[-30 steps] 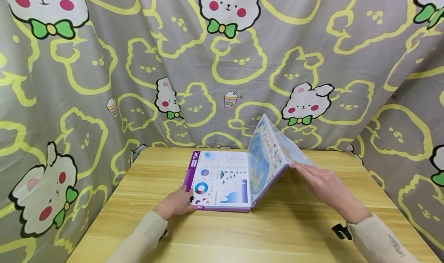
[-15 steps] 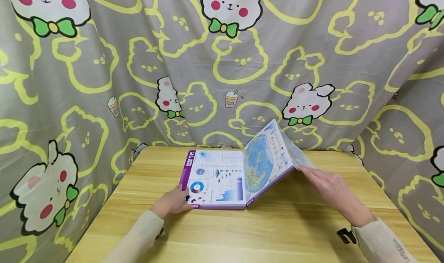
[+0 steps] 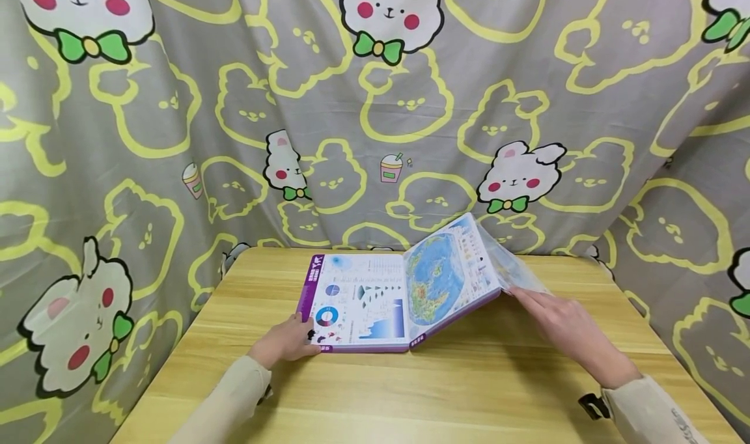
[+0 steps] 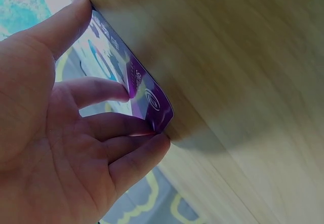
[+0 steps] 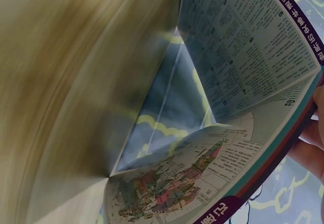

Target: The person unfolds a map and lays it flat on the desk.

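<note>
A folding map (image 3: 363, 304) with purple borders lies partly opened on the wooden table. Its left panel, with charts and a blue ring diagram, lies flat. The panel with a blue world map (image 3: 436, 278) tilts up to the right, and a further pale flap (image 3: 515, 271) slopes down behind it. My left hand (image 3: 286, 340) holds the near left corner; the left wrist view shows thumb and fingertips along the purple edges (image 4: 159, 110). With my right hand (image 3: 565, 320) I grip the fold at the raised right side. In the right wrist view, printed inner panels (image 5: 248, 46) stand apart underneath.
The wooden table (image 3: 445, 398) extends around the map. A grey curtain (image 3: 351, 105) with yellow outlines and white cartoon rabbits hangs behind the table and at both sides. Both arms wear light sleeves, with a dark strap (image 3: 594, 406) near the right cuff.
The raised world-map panel has tilted lower and opened wider to the right. The flat panel has slid slightly left with my left hand. My right hand has moved right and a little nearer.
</note>
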Demonstrator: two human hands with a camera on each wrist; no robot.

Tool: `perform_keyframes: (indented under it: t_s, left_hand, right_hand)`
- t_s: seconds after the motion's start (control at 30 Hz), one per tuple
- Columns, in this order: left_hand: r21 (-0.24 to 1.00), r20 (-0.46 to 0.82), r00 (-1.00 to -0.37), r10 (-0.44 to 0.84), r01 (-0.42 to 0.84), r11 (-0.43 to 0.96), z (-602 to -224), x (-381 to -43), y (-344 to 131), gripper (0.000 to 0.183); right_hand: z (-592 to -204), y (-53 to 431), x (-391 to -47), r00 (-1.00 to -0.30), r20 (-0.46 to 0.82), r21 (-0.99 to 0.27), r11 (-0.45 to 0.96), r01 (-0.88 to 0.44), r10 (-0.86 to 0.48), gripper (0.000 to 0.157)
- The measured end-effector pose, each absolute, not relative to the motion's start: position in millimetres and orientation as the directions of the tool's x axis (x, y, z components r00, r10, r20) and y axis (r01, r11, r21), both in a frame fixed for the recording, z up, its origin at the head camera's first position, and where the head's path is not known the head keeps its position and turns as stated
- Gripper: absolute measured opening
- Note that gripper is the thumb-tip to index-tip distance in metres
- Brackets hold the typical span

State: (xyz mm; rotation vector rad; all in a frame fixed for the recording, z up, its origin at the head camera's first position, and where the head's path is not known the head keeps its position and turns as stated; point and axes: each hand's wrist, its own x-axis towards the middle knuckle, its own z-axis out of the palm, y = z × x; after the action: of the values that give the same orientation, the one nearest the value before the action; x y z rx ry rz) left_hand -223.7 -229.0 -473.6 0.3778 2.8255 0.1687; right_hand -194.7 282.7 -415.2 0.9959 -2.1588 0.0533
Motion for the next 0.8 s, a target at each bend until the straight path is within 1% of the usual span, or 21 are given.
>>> perform_keyframes:
  t_s: [0.4,0.67,0.8]
  left_hand:
    - [0.192,-0.279,-0.923,0.266,0.218,0.957,-471,-223,-242,0.072]
    - [0.222,-0.287,-0.922,0.261,0.202,0.954,-471,-224,-251,0.073]
    - [0.226,-0.276,-0.922,0.272,0.213,0.951,-471,-226,-254,0.074]
  right_hand:
    - [-424,288,-195,-0.443,0.616,0.243,0.692,-0.679,-0.651,0.055]
    - [-432,292,-199,-0.421,0.615,0.262,0.676,-0.689,-0.667,0.053]
    - [-436,294,-200,-0.424,0.606,0.257,0.670,-0.697,-0.673,0.054]
